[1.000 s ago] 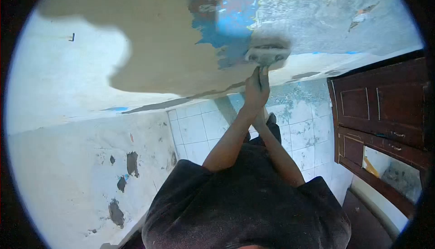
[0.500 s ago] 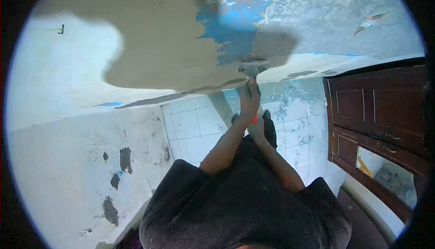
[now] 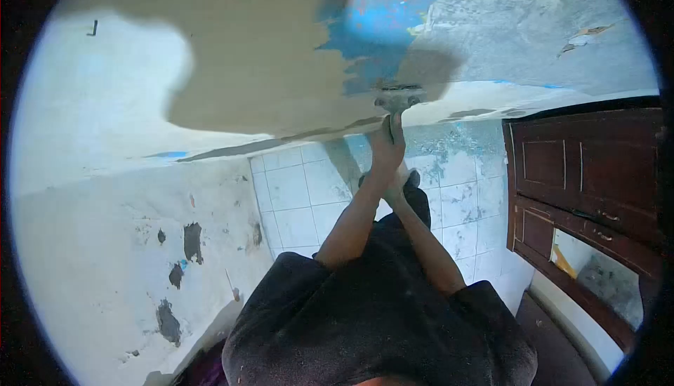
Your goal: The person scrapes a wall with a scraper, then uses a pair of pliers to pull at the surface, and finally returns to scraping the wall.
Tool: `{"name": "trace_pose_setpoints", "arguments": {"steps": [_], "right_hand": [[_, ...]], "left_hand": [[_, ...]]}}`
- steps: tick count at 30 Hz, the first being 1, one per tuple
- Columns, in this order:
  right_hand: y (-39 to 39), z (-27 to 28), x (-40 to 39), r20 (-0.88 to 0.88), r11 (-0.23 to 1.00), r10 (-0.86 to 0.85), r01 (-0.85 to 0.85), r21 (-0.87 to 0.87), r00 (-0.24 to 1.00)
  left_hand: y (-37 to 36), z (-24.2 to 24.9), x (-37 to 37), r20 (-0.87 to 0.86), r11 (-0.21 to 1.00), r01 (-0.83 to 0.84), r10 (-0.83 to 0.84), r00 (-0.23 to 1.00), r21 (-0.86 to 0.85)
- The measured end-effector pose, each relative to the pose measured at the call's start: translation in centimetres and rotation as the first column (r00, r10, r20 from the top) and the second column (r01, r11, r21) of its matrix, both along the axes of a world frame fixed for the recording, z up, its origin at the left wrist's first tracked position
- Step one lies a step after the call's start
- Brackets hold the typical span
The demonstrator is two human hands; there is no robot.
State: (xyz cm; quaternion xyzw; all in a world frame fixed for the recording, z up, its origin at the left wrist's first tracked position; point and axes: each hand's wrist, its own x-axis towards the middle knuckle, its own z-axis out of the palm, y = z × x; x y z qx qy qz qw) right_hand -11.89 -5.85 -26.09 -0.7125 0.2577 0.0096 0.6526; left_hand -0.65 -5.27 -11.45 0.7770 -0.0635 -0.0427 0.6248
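Left hand [image 3: 387, 149]: grip clenched on wide grey scraper [image 3: 398, 97]. Right hand [image 3: 398, 184] is just below, partly hidden; cannot tell its grip. Scraper is at low part of beige-and-grey plastered wall [image 3: 260, 70], under flaking blue paint patch [image 3: 372, 28]. Room: white tiled floor [image 3: 291, 186], dark brown wooden cabinet [image 3: 618, 165] at right, whitish side wall [image 3: 119, 245] with grey spots at left.

The hands [image 3: 387, 149] hold a wide scraper [image 3: 398, 100] (its blade at the patchy wall [image 3: 253, 70]).
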Motion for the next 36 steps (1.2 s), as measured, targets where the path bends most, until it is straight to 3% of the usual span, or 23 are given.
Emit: {"name": "trace_pose_setpoints", "arguments": {"steps": [2,3,6,8,10,12,13,14,15,16,18,20,22,23,24,26,28,30,32,33,36], "right_hand": [[-0.6,-1.0,-0.2,0.023,1.0,0.019,-0.019,0.009,1.0],[-0.7,-1.6,0.2,0.034,1.0,0.024,-0.025,0.011,0.999],[-2.0,-3.5,0.7,0.064,0.998,0.056,-0.057,0.014,0.996],[-2.3,-4.1,0.3,0.081,0.996,0.088,-0.09,0.021,0.993],[-2.8,-3.9,-0.4,0.086,0.991,0.125,-0.128,0.026,0.988],[-3.7,-0.1,0.0,0.057,0.986,0.109,-0.116,0.12,0.992],[-3.7,-1.2,0.0,0.106,0.965,0.027,-0.053,0.256,0.994],[-4.5,-0.6,0.2,0.102,0.965,0.029,-0.054,0.256,0.994],[-5.9,0.9,1.0,0.175,0.993,0.1,-0.11,0.05,0.979],[-7.2,2.8,2.1,0.233,0.976,0.182,-0.147,-0.162,0.955],[-9.7,7.1,4.2,0.216,0.957,0.238,-0.191,-0.216,0.947],[-10.5,10.8,4.6,0.362,0.981,0.185,-0.153,-0.117,0.913],[-11.6,15.4,1.8,0.266,0.946,0.275,-0.211,-0.246,0.924],[-12.2,16.5,0.0,0.267,0.93,0.293,-0.209,-0.303,0.918],[-13.2,16.8,-1.9,0.177,0.938,0.275,-0.223,-0.265,0.945],[-14.6,17.4,-5.3,0.051,0.957,0.225,-0.211,-0.201,0.973],[-15.8,18.7,-6.9,0.016,0.853,0.228,-0.192,-0.485,0.974],[-15.2,22.5,-6.8,-0.025,0.778,0.175,-0.154,-0.609,0.984],[-15.7,23.2,-6.6,0.046,0.714,0.174,-0.095,-0.693,0.984],[-15.7,23.8,-6.5,-0.006,0.69,0.156,-0.114,-0.715,0.988],[-16.0,24.7,-6.1,-0.009,0.716,0.195,-0.148,-0.682,0.981]], "left_hand": [[0.2,0.1,0.1,-0.122,0.999,0.048,-0.046,0.991,0.012],[0.0,0.2,0.1,0.025,1.0,0.016,-0.016,1.0,0.001],[-0.3,0.5,0.0,-0.051,0.997,0.005,-0.009,0.999,-0.08],[0.0,0.1,0.0,-0.006,0.996,0.029,-0.029,1.0,-0.08],[0.0,-0.7,0.1,-0.17,0.979,0.078,-0.111,0.979,-0.187],[-0.1,-0.8,0.1,-0.181,0.966,0.068,-0.115,0.977,-0.248],[-0.3,-0.8,0.3,-0.186,0.947,0.078,-0.141,0.972,-0.31],[-0.6,-0.4,0.0,-0.196,0.924,0.09,-0.172,0.965,-0.371],[-1.1,4.1,-0.1,-0.081,0.967,-0.014,-0.007,0.997,-0.256],[-1.7,6.2,0.4,-0.087,0.966,-0.014,-0.009,0.996,-0.257],[-2.5,8.7,1.5,-0.111,0.884,-0.008,-0.05,0.993,-0.468],[-2.9,10.6,1.3,-0.127,0.842,-0.033,-0.042,0.991,-0.539],[-3.5,11.6,0.6,-0.132,0.789,-0.043,-0.049,0.99,-0.613],[-3.8,11.4,-0.3,-0.262,0.733,-0.107,-0.1,0.96,-0.672],[-4.2,10.8,-0.9,-0.38,0.676,-0.18,-0.161,0.911,-0.715],[-5.7,8.0,-2.4,-0.4,0.522,-0.224,-0.253,0.881,-0.823],[-6.9,8.5,-3.5,-0.503,0.465,-0.358,-0.235,0.832,-0.81],[-8.0,8.3,-3.3,-0.499,0.425,-0.377,-0.226,0.836,-0.823],[-8.5,8.4,-3.1,-0.504,0.387,-0.404,-0.205,0.839,-0.829],[-8.5,8.5,-3.1,-0.522,0.354,-0.429,-0.231,0.821,-0.831],[-8.5,9.0,-2.9,-0.611,0.356,-0.515,-0.253,0.75,-0.78]]}}
